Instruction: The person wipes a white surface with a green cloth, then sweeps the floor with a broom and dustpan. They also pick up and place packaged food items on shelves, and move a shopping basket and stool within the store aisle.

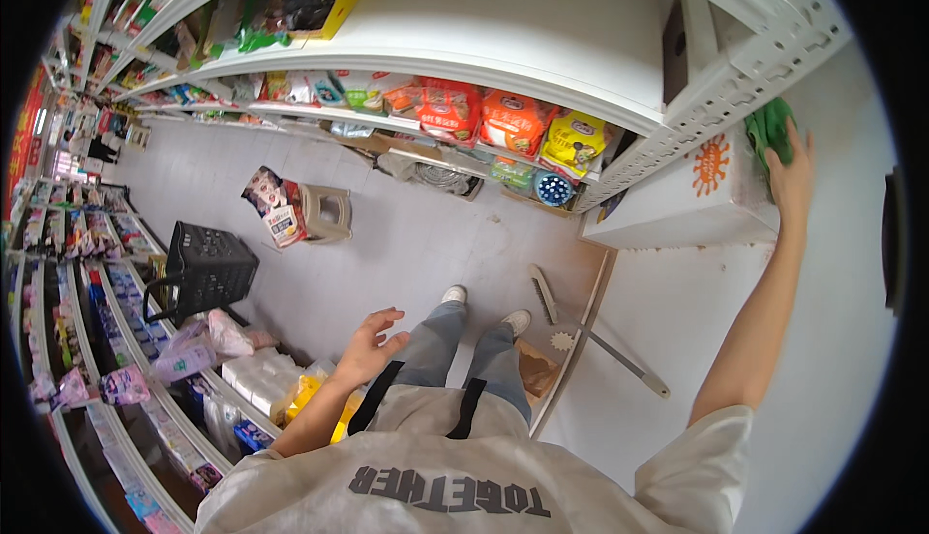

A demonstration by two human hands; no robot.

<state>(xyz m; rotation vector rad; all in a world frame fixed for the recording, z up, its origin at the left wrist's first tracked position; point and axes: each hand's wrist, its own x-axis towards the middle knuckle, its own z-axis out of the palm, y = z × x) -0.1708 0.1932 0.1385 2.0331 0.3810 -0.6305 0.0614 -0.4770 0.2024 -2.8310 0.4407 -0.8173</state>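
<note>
My right hand [791, 175] reaches out to the far right, with a green cloth [775, 131] under its fingers. The cloth lies against the side of a white box [715, 178] printed with an orange splash design, beside the shelf's upright. Part of the cloth is hidden by the hand. My left hand [371, 345] hangs in front of my body with its fingers apart and nothing in it. Nearest below it are wrapped white paper packs [263, 381] and a yellow package [305, 396].
A perforated metal shelf post [726, 80] rises at my right, with bagged goods [512, 122] on the lower shelf. A long-handled brush [617, 356] leans by the wall. On the floor stand a plastic stool [317, 213] and a black shopping basket [210, 262]. Stocked shelves [138, 360] line the left.
</note>
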